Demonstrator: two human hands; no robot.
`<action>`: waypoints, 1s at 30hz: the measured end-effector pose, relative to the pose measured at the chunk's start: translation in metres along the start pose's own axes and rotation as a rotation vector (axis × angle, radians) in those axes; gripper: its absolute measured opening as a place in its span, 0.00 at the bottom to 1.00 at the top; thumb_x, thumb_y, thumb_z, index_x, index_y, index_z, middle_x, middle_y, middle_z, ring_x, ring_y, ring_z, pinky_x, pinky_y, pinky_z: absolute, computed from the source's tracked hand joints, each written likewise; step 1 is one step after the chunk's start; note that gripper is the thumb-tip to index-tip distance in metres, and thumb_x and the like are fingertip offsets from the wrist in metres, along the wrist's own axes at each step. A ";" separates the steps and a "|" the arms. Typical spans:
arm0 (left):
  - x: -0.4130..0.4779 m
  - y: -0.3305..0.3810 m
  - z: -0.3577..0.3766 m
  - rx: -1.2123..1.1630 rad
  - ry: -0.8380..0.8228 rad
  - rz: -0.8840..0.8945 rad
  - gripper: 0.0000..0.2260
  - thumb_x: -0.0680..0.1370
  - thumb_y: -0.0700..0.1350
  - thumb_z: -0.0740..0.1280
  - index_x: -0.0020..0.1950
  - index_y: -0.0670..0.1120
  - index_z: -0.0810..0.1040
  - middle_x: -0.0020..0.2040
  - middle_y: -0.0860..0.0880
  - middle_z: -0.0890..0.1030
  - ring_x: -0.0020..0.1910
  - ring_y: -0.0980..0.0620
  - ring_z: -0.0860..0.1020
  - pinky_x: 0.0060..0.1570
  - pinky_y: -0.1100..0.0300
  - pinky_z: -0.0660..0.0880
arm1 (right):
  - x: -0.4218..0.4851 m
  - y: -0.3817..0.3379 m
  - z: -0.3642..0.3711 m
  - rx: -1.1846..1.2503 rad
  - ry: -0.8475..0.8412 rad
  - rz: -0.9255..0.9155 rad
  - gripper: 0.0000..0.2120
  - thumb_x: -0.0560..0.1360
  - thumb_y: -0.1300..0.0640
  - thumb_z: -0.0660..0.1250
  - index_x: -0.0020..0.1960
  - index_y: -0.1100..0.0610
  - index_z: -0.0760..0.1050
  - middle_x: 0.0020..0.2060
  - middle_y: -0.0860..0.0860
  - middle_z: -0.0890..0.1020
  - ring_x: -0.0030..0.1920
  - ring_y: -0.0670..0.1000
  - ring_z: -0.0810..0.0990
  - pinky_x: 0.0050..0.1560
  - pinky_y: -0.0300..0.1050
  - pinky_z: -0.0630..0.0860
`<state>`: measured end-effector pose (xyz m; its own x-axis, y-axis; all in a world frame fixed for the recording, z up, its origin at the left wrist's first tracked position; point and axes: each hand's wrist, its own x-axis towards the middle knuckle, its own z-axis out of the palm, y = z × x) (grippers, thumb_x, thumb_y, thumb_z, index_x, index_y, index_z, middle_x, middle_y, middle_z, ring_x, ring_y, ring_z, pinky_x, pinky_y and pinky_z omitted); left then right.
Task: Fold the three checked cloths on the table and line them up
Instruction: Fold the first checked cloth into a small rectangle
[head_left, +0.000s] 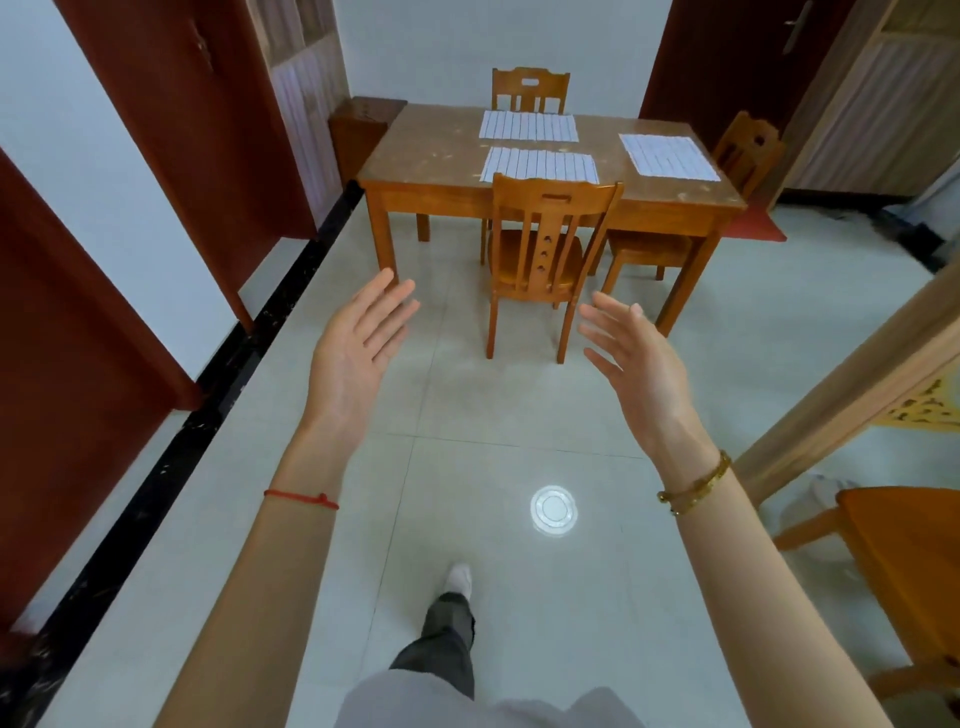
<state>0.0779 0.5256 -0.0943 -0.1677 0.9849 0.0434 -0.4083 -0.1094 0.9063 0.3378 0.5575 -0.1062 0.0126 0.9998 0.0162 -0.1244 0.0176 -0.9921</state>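
My left hand (358, 345) and right hand (631, 353) hang spread and empty (palms inward). Three flat white checked cloths (540, 164) lie apart on the brown wooden table (431, 156), well ahead.

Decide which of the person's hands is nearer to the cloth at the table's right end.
Right. The right hand is raised open below that right-end cloth, well short of the table; the left hand is farther left.

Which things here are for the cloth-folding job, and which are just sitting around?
For the job:
- far cloth
- near cloth
- right cloth
- table they lie on
- left hand and right hand, both open and empty

Just around:
- near chair
- far chair
- right chair
- doors
- small cabinet
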 end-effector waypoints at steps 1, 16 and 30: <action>0.013 -0.003 0.001 0.004 0.000 -0.001 0.19 0.86 0.48 0.52 0.74 0.44 0.68 0.67 0.47 0.78 0.66 0.51 0.77 0.73 0.50 0.65 | 0.013 0.003 0.000 -0.003 0.001 0.006 0.20 0.84 0.47 0.50 0.67 0.52 0.74 0.61 0.48 0.81 0.63 0.47 0.77 0.68 0.50 0.71; 0.263 -0.026 0.014 -0.006 -0.052 -0.019 0.19 0.86 0.48 0.51 0.74 0.43 0.69 0.67 0.47 0.79 0.67 0.51 0.76 0.73 0.49 0.65 | 0.255 0.016 0.026 -0.023 0.035 0.025 0.20 0.83 0.45 0.50 0.65 0.49 0.76 0.59 0.45 0.82 0.62 0.46 0.78 0.69 0.51 0.70; 0.435 -0.064 0.024 0.017 -0.048 -0.100 0.19 0.85 0.48 0.51 0.73 0.43 0.69 0.67 0.47 0.78 0.67 0.50 0.76 0.73 0.49 0.65 | 0.423 0.041 0.025 0.006 0.111 0.064 0.21 0.83 0.46 0.51 0.67 0.53 0.75 0.59 0.47 0.82 0.62 0.47 0.78 0.69 0.52 0.70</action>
<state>0.0529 0.9647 -0.1231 -0.0833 0.9961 -0.0277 -0.4053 -0.0085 0.9141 0.3135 0.9817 -0.1374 0.1147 0.9915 -0.0615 -0.1341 -0.0459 -0.9899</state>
